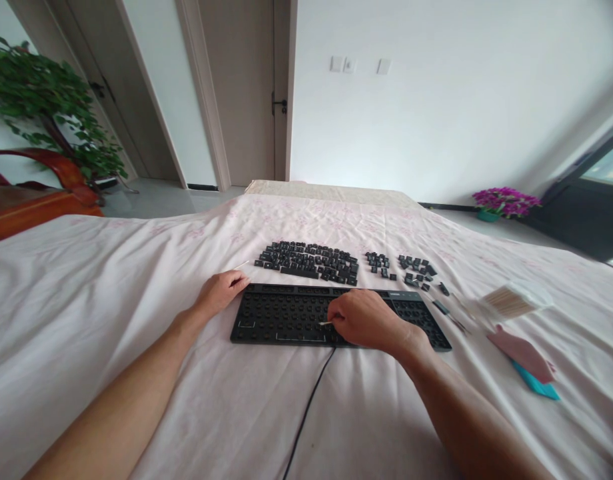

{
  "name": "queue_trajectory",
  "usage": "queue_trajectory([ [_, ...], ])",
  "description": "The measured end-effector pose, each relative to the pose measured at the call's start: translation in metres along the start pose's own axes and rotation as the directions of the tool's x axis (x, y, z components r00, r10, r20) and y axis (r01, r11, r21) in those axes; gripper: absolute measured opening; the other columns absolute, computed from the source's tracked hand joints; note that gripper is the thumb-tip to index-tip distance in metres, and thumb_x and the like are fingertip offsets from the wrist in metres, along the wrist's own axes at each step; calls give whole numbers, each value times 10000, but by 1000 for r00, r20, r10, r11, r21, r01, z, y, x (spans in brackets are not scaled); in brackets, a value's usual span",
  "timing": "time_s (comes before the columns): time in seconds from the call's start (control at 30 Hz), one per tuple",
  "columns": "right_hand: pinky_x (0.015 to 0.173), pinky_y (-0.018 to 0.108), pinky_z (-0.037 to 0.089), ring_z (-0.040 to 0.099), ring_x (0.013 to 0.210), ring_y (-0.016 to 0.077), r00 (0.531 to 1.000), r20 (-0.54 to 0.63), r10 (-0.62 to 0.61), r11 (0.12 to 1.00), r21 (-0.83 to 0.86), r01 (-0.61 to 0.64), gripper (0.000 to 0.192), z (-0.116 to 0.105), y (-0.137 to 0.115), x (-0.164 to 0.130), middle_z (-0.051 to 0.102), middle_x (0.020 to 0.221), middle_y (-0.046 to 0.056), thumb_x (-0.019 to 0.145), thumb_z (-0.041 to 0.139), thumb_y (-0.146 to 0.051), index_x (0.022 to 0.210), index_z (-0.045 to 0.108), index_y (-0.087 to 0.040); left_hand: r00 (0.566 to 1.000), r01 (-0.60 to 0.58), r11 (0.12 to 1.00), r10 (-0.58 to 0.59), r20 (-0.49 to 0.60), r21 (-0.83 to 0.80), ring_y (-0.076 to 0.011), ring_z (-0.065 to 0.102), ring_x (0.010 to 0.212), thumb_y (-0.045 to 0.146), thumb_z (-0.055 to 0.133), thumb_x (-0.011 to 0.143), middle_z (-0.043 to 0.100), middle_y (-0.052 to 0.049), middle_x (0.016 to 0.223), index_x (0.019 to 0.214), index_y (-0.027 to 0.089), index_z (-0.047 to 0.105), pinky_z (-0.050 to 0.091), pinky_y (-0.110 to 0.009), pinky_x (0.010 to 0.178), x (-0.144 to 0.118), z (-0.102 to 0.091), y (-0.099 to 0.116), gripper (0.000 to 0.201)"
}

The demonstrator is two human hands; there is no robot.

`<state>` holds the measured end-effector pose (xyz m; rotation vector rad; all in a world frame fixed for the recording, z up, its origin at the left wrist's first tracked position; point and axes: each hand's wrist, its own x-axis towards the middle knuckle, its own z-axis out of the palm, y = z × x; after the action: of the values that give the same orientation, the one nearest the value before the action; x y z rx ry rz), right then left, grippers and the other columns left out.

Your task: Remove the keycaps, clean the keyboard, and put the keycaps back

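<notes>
— Can you read any writing in the head view?
— There's a pale label [395, 293] at the upper right of the keyboard [281, 310], too small to make out
— Where's that keyboard?
— There's one, flat on the flowered cloth [211, 413], most of its caps off, with one black cable [306, 410] running toward the person
— And the hands?
— Two. The right hand [361, 317] pinches one cotton swab [326, 324], its tip at the keyboard's lower middle; whether it touches, I can't tell. The left hand [221, 291] is at the upper left corner, fingers curled together; whether they grip, I can't tell. One thin white stick [241, 265] shows just beyond them
— How many key caps [306, 260]?
— Three groups beyond the keyboard, the left one largest and too crowded to count
— To the right?
— One clear pack of thin sticks [516, 300], uncountable, and one pink piece [524, 353] overlapping one blue piece [539, 383]. Three white plates [384, 66] on the wall [436, 127]
</notes>
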<state>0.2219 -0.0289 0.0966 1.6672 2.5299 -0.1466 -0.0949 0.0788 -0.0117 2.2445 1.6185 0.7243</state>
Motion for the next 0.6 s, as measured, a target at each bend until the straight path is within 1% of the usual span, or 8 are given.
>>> queue_trajectory([
  [0.1, 651, 276, 385, 667, 805, 219, 1000, -7, 14, 1000, -24, -14, 284, 1, -1, 0, 736, 833, 44, 768, 474, -169, 818, 741, -251, 1000, 4, 1000, -4, 4, -6, -165, 616, 735, 504, 451, 863, 719, 10, 820, 809, 216, 692, 407, -238, 701, 0, 0, 1, 379],
  [0.3, 621, 287, 379, 670, 754, 231, 995, -78, 67, 997, -45, -70, 277, 13, -7, 9, 731, 811, 70, 799, 437, -201, 795, 714, -223, 1000, 9, 1000, -9, 2, -17, -167, 616, 733, 501, 458, 857, 716, 11, 806, 805, 213, 694, 403, -237, 690, 0, 0, 1, 376],
  [0.37, 611, 284, 370, 669, 745, 228, 994, -89, 65, 997, -38, -68, 273, 14, -8, 10, 731, 805, 72, 793, 441, -197, 793, 713, -218, 1000, 9, 1000, -9, 2, -20, -168, 617, 737, 501, 458, 857, 718, 11, 810, 807, 214, 696, 404, -237, 689, 0, 0, 1, 376],
  [0.6, 601, 275, 351, 669, 755, 214, 1000, -7, 1, 1000, 8, -1, 272, 3, -3, -1, 736, 798, 55, 721, 481, -156, 769, 737, -235, 1000, 0, 1000, 0, 7, -17, -167, 617, 748, 502, 455, 862, 717, 11, 823, 811, 217, 686, 404, -237, 700, 0, -1, 1, 370],
])
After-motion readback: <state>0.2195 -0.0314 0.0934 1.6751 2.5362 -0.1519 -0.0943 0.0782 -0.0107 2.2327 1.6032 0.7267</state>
